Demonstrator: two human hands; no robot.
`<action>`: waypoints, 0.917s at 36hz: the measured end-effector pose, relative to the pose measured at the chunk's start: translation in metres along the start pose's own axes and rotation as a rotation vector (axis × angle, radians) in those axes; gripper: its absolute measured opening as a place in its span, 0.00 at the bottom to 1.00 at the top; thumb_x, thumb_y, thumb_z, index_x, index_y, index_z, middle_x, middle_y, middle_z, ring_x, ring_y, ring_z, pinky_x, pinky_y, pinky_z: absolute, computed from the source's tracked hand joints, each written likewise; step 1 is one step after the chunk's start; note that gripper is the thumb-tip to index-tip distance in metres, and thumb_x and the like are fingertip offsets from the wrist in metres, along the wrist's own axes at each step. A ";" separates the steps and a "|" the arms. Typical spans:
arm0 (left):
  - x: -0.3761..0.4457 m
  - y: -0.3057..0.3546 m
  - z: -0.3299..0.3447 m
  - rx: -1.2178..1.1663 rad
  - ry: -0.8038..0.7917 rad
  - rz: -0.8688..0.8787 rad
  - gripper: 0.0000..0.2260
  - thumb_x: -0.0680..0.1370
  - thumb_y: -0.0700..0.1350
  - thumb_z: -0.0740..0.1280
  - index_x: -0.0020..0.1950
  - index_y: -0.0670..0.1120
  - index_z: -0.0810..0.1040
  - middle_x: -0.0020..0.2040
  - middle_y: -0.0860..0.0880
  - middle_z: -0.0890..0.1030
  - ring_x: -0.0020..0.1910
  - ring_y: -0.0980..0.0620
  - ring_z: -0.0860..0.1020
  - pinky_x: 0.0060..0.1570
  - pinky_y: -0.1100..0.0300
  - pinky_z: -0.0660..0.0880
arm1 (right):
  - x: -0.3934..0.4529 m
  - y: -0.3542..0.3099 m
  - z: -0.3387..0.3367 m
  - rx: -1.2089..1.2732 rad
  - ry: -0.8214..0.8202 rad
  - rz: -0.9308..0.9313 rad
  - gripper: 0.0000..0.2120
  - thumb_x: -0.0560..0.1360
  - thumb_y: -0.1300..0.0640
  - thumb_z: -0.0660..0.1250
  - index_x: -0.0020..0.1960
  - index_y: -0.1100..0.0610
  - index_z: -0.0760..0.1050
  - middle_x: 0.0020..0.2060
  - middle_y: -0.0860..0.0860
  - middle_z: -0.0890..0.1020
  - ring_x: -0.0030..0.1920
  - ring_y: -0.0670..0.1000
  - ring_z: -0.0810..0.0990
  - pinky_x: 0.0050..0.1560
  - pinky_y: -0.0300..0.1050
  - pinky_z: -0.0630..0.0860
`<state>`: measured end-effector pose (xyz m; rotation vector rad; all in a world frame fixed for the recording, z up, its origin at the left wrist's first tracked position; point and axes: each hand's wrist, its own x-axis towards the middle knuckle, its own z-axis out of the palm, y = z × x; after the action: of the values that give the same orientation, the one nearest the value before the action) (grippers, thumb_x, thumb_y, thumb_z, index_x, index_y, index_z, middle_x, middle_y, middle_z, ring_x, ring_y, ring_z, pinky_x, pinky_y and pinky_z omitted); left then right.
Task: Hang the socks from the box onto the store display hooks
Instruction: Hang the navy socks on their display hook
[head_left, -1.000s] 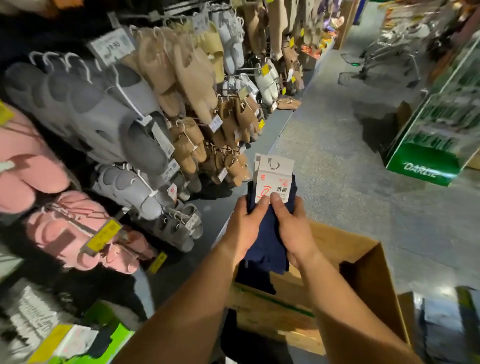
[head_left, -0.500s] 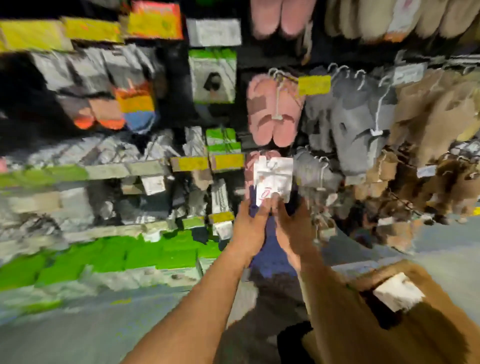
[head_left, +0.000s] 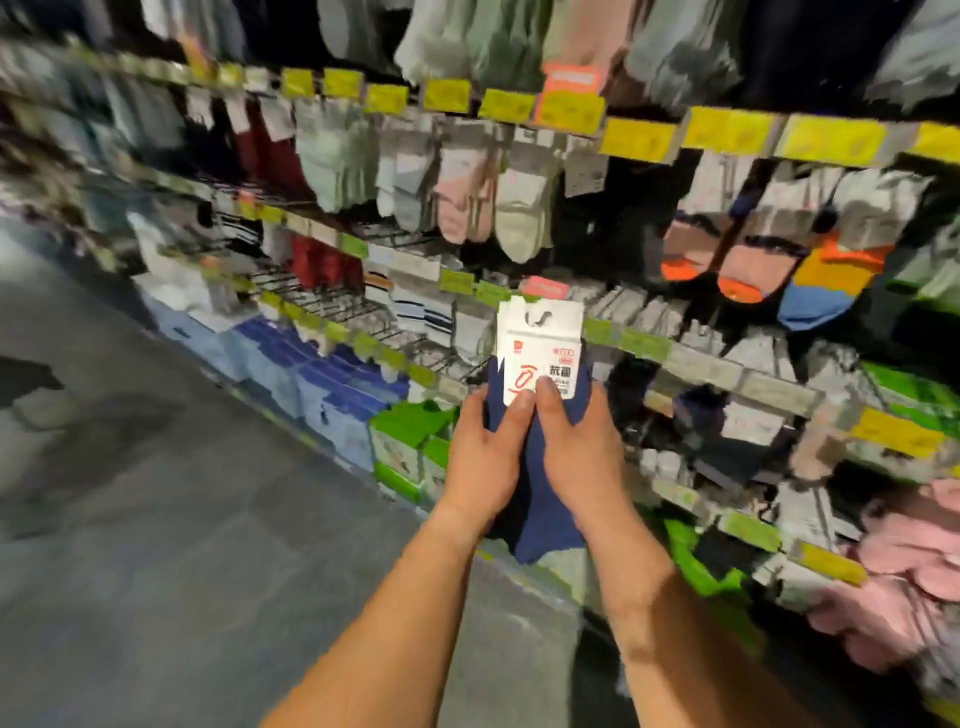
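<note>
Head view: you're gripping the navy socks (head_left: 540, 467) with both hands, your left hand (head_left: 485, 457) and right hand (head_left: 576, 452) side by side, fingers clamped around the bundle and both thumbs pressing on the white header card (head_left: 537, 353). The card is sticking up above your fingers, its hanger cutout at the top. Beyond your fingers, a blurred sock display (head_left: 467, 208) is hanging in rows under yellow price tags (head_left: 639, 137). Grey floor (head_left: 156, 519) is lying to the left of your fingers.
</note>
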<state>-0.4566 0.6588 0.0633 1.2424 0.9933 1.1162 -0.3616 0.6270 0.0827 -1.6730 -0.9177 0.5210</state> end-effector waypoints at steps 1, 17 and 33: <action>0.009 0.003 -0.023 0.011 0.020 0.015 0.18 0.76 0.59 0.71 0.59 0.49 0.77 0.54 0.51 0.86 0.54 0.53 0.84 0.56 0.48 0.80 | 0.000 -0.008 0.024 0.004 -0.013 -0.007 0.21 0.77 0.38 0.64 0.62 0.51 0.71 0.58 0.53 0.81 0.59 0.57 0.79 0.54 0.49 0.73; 0.164 0.049 -0.254 0.142 0.239 0.086 0.18 0.79 0.63 0.66 0.62 0.52 0.75 0.52 0.57 0.83 0.48 0.62 0.81 0.43 0.63 0.76 | 0.059 -0.113 0.296 0.078 -0.197 -0.096 0.20 0.76 0.36 0.63 0.62 0.48 0.71 0.56 0.51 0.81 0.57 0.56 0.80 0.55 0.52 0.76; 0.369 0.094 -0.478 0.089 0.364 0.059 0.16 0.80 0.59 0.66 0.61 0.50 0.75 0.52 0.54 0.83 0.52 0.55 0.82 0.52 0.54 0.79 | 0.155 -0.218 0.577 0.110 -0.338 -0.163 0.23 0.76 0.35 0.62 0.65 0.48 0.69 0.56 0.47 0.80 0.57 0.53 0.79 0.56 0.54 0.76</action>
<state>-0.8611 1.1132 0.1249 1.1673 1.2966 1.3894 -0.7605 1.1198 0.1338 -1.4193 -1.2360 0.7432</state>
